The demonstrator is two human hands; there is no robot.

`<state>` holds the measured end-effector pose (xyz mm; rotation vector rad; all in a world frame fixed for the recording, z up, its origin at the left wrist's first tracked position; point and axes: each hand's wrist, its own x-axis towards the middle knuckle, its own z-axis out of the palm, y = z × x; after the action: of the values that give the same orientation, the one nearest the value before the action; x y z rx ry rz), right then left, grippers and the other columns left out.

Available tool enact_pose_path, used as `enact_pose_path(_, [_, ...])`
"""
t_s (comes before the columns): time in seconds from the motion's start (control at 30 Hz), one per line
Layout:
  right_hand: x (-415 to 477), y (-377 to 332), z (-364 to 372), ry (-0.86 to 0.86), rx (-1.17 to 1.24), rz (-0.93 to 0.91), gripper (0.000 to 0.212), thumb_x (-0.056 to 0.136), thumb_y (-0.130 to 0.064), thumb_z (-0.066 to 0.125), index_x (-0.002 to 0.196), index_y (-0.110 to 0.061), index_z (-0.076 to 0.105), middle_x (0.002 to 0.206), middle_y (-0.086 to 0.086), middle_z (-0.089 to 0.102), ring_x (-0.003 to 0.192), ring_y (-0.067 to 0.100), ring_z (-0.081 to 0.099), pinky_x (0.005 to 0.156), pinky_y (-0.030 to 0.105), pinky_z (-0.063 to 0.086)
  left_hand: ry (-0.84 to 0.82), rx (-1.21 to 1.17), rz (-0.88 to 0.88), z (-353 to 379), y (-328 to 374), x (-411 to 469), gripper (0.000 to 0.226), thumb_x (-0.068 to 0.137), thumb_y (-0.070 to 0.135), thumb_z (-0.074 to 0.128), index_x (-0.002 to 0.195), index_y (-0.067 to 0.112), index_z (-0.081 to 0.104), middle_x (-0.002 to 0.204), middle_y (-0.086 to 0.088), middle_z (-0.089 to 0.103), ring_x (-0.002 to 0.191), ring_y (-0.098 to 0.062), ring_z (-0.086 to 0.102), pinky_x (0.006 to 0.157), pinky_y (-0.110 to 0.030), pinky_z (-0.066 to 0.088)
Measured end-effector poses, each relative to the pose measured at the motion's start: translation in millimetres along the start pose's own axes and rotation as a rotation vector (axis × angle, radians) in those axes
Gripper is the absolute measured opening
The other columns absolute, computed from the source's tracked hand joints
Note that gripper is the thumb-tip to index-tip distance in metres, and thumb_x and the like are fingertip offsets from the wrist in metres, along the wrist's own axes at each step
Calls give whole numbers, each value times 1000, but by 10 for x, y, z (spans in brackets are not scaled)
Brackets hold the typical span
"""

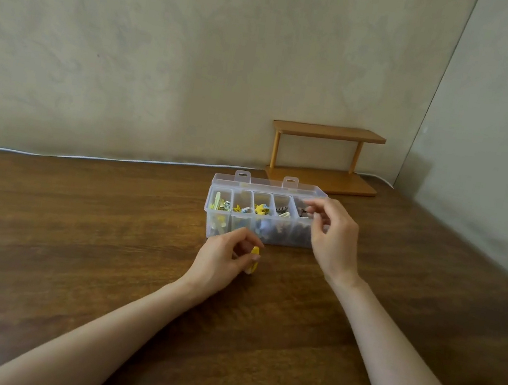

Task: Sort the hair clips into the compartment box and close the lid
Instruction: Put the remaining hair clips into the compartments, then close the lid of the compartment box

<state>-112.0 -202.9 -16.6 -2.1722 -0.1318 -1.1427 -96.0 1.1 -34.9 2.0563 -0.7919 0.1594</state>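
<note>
A clear plastic compartment box (215, 219) stands on the wooden table with its lid (267, 186) open and tipped back. Its several compartments hold yellow, white and dark hair clips. My left hand (221, 262) is in front of the box and pinches a yellow hair clip (254, 258) just above the table. My right hand (334, 235) hovers over the rightmost compartment with thumb and fingers loosely curled. A small dark clip (303, 213) sits right at its fingertips, and I cannot tell whether it is pinched or lying in the compartment.
A small two-tier wooden shelf (324, 157) stands behind the box against the wall. A white cable (118, 160) runs along the table's back edge. The wall corner is at the right.
</note>
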Motion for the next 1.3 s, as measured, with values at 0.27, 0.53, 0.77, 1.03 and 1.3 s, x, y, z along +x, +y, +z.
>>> enact_pose_path(0.27, [-9, 113, -79, 56, 4, 150, 23, 87, 4, 55, 95, -12, 69, 98, 2, 66, 90, 6, 58, 72, 7, 44, 315, -80, -42, -337, 135, 423, 9, 86, 8, 61, 93, 12, 65, 75, 1, 66, 65, -7, 63, 63, -22, 55])
enact_pose_path(0.53, [-11, 155, -105, 96, -6, 190, 21, 88, 1, 56, 98, -12, 67, 102, 2, 65, 95, 10, 59, 78, 21, 51, 224, 261, -225, -550, -28, 1061, 4, 84, 17, 63, 88, 18, 61, 80, 2, 64, 87, -22, 63, 73, -35, 51])
enact_pose_path(0.77, [5, 177, -137, 177, -4, 245, 20, 88, 1, 55, 101, -10, 66, 101, 3, 65, 93, 12, 59, 75, 14, 46, 44, 329, -268, -409, -96, 1115, 6, 84, 20, 66, 87, 19, 61, 90, -3, 69, 79, -17, 62, 66, -31, 51])
enact_pose_path(1.03, [23, 246, -173, 202, 23, 423, 25, 89, 0, 54, 107, -15, 62, 101, -3, 62, 91, 10, 58, 82, 29, 54, 117, 607, -132, -361, -159, 1115, 37, 78, 31, 71, 111, 21, 58, 115, -5, 53, 112, -25, 46, 87, -36, 41])
enact_pose_path(1.3, [76, 314, -101, 44, 75, 453, 32, 96, -19, 50, 127, -22, 49, 118, -9, 60, 113, 13, 54, 97, 35, 45, 291, 288, -438, -539, -365, 1080, 51, 90, 33, 54, 132, 8, 39, 136, -16, 39, 128, -33, 34, 103, -42, 32])
